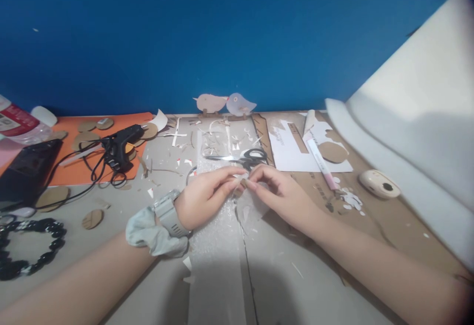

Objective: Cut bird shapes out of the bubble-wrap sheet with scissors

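My left hand [211, 194], with a grey watch [171, 215] and a pale scrunchie [155, 233] at its wrist, has its fingers pinched together. Opposite it, the fingertips of my right hand [276, 191] are also closed. Between them is a small whitish piece [240, 179], too small and covered to name. Just beyond the fingers lie black-handled scissors [255, 157], blades toward the left. Beneath the hands runs a strip of clear plastic [215, 265]. Two bird cutouts, one pink [211, 102] and one blue [240, 104], stand at the back, beaks meeting.
At left, a black glue gun [120, 147] with its cord lies on orange card [70, 122]. A bottle [22, 120], a black bead bracelet [31, 246] and cardboard discs [92, 219] are nearby. Right are cut white card [283, 147], a pen [323, 164] and a cream oval device [379, 184].
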Demonstrator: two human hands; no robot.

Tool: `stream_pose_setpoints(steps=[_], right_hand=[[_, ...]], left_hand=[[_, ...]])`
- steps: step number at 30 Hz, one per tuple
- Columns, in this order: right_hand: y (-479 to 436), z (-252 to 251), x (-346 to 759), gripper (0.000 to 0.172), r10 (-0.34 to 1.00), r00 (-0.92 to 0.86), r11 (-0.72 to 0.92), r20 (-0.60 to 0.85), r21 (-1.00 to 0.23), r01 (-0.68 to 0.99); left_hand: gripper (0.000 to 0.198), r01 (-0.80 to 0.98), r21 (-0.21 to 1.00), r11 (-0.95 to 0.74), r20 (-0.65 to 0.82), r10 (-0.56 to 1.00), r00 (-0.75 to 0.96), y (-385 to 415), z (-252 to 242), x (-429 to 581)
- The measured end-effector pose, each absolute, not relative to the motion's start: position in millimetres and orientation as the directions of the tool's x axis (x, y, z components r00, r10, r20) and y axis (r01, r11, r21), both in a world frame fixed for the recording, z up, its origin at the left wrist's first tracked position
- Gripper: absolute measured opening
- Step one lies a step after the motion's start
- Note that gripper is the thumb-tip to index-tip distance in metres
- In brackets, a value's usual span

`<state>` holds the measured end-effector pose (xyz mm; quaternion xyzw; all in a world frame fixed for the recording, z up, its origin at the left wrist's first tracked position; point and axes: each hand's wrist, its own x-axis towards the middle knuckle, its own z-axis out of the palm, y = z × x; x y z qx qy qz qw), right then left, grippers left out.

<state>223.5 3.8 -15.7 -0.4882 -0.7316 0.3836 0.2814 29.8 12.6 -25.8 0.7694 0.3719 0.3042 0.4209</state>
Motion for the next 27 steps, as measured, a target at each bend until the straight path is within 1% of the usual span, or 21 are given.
stream_pose_setpoints(steps=[3,6,11,13,17,19,24,27], right_hand=[[3.2,-15.4,223.2,0.017,0.93,-0.366,0.232,0.038,-0.833,0.503],[3.2,-15.7,223.0,0.016,0.931,-0.364,0.232,0.041,-0.835,0.499],[4.7,-17.2,223.4,0.015,0.936,-0.347,0.229,0.053,-0.84,0.491],[4.8,-17.8,223.6,0.015,0.938,-0.342,0.225,0.053,-0.845,0.486],[4.0,-17.7,223.7,0.016,0.938,-0.341,0.22,0.054,-0.855,0.469],[3.6,-17.1,223.7,0.015,0.936,-0.348,0.221,0.054,-0.86,0.461],[3.8,-16.6,223.9,0.015,0.936,-0.346,0.224,0.063,-0.866,0.447],[3.6,-16.7,224.0,0.015,0.931,-0.357,0.234,0.072,-0.869,0.436]], left_hand=[[0.029,0.294,0.877,-0.379,0.177,0.826,0.536,12.0,-26.0,29.7],[0.03,0.266,0.9,-0.346,0.163,0.832,0.53,11.4,-27.3,29.9],[0.031,0.291,0.889,-0.353,0.162,0.838,0.521,12.5,-29.0,30.7],[0.028,0.283,0.892,-0.353,0.168,0.839,0.518,13.3,-28.1,30.9],[0.015,0.283,0.892,-0.352,0.16,0.832,0.531,14.3,-24.9,30.8],[0.012,0.288,0.894,-0.343,0.154,0.838,0.523,14.6,-24.1,30.7],[0.013,0.242,0.935,-0.259,0.114,0.866,0.487,15.1,-24.3,31.2],[0.015,0.248,0.937,-0.246,0.101,0.87,0.484,14.6,-23.5,31.2]])
